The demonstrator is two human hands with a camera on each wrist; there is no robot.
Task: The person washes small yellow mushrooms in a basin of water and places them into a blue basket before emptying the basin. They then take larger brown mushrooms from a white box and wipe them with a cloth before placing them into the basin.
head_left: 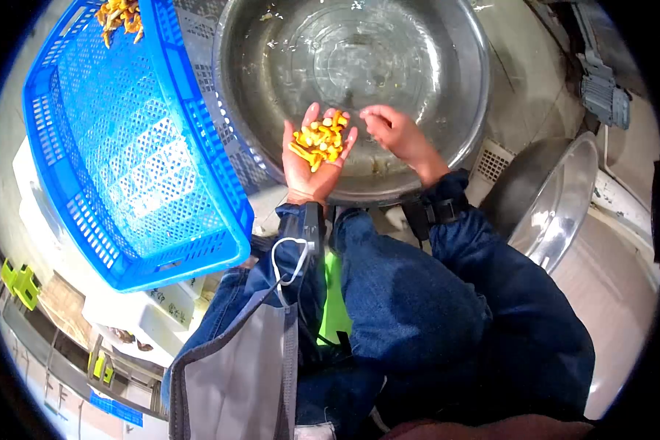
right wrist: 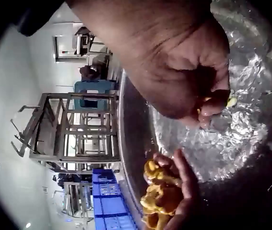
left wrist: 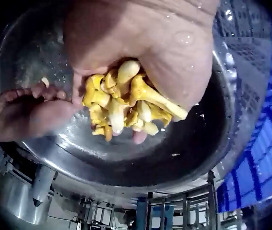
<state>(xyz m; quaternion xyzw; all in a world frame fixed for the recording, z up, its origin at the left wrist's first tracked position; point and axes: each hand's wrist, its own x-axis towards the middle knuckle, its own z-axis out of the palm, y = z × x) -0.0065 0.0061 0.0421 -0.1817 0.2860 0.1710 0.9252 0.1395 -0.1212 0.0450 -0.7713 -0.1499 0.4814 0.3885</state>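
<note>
Palm up over the metal basin (head_left: 447,110), my left hand (head_left: 301,174) carries a small heap of yellow mushrooms (head_left: 320,139) with pale stems. Its fingers spread loosely beneath them. Just to the right, my right hand (head_left: 403,138) has its fingers curled, the thumb and fingertips together. Between those tips, a small pale-yellow mushroom piece (right wrist: 231,102) pokes out in the right wrist view. From the left wrist view, the mushrooms (left wrist: 119,103) lie across the palm and fingers, and the right fingertips are close beside them. Shallow water covers the basin's bottom.
A blue plastic basket (head_left: 136,161) stands left of the basin, with more mushrooms (head_left: 121,18) in its far corner. At the right, a second metal basin (head_left: 557,205) leans on its side near a floor drain (head_left: 493,161). White boxes (head_left: 125,323) sit at lower left.
</note>
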